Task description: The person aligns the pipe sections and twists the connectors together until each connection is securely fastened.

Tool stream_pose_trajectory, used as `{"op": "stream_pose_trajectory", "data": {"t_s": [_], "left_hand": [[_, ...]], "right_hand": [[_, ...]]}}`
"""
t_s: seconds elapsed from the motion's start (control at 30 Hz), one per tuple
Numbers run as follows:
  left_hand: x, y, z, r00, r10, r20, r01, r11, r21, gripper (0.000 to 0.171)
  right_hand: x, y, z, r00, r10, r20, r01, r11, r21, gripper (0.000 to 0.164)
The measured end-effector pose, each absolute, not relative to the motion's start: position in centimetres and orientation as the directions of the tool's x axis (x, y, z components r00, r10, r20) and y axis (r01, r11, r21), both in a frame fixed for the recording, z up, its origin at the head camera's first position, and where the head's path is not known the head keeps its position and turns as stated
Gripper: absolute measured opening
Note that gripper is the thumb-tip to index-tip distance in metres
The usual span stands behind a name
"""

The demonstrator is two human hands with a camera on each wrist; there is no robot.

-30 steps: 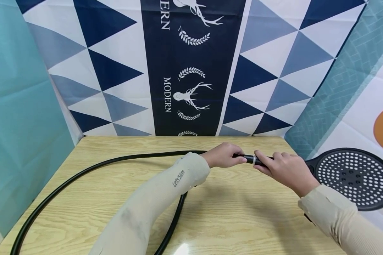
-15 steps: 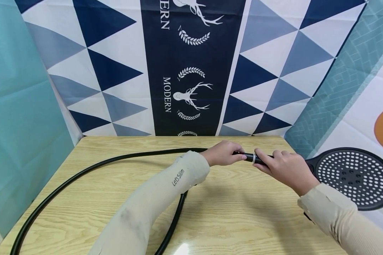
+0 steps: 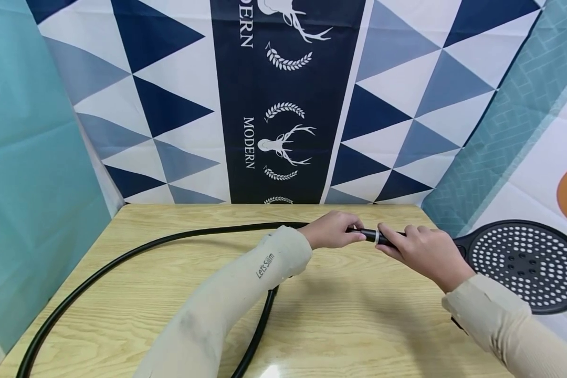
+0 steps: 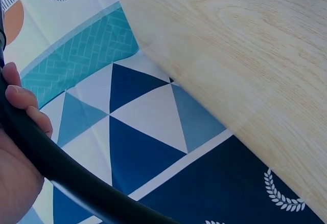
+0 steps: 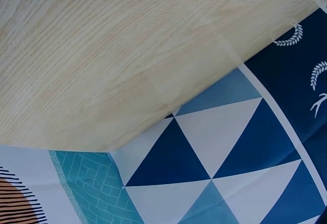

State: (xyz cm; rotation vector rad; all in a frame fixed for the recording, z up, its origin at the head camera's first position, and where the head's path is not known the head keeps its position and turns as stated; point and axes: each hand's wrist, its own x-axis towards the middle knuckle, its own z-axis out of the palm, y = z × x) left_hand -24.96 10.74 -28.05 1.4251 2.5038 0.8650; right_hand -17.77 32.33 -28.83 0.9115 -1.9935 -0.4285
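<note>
A black shower head (image 3: 524, 268) with a round face full of pale nozzles is held over the right side of the table. My right hand (image 3: 427, 253) grips its handle, fingers curled over the top. Facing it, my left hand (image 3: 334, 231) pinches the end of a black hose (image 3: 170, 237). Between the two hands, hose end and handle meet in line at a white ring (image 3: 377, 237). In the left wrist view, fingers (image 4: 20, 97) wrap the hose, which curves away to the lower right. The right wrist view shows neither hand nor shower head.
The hose makes a wide loop over the wooden table (image 3: 137, 310) and runs off its near edge at the left. Another stretch of it passes beneath my left sleeve (image 3: 245, 294). A patterned cloth backdrop (image 3: 170, 115) stands behind the table, with teal sheets (image 3: 28, 157) at the sides.
Both hands keep their grips in nearly the same place. The whole view shifts very slightly; hose and shower head stay as they were.
</note>
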Motion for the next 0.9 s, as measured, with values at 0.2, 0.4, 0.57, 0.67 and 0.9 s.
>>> {"op": "stream_pose_trajectory", "data": {"t_s": [0.2,0.4,0.57,0.67,0.9], "left_hand": [[-25.19,10.59,-28.2,-0.513,0.849,0.13,0.767,0.386,0.512,0.022],[-25.33,10.5,-28.29,-0.487,0.866,0.114,0.765,0.361,0.533,0.021],[-25.49,10.63,-28.28,-0.492,0.861,0.125,0.78,0.373,0.502,0.021],[-25.52,10.72,-28.2,-0.495,0.859,0.131,0.782,0.375,0.499,0.022],[-25.43,10.85,-28.31,-0.506,0.852,0.132,0.777,0.384,0.499,0.021]], "right_hand": [[-17.88,32.25,-29.01,-0.367,-0.743,0.559,-0.453,0.668,0.59,0.053],[-17.92,32.29,-29.17,-0.362,-0.746,0.558,-0.464,0.664,0.587,0.053],[-17.98,32.34,-29.19,-0.364,-0.745,0.56,-0.462,0.666,0.586,0.052],[-17.93,32.39,-29.11,-0.362,-0.739,0.568,-0.455,0.672,0.584,0.053],[-17.93,32.41,-29.1,-0.351,-0.736,0.579,-0.457,0.674,0.581,0.052]]}}
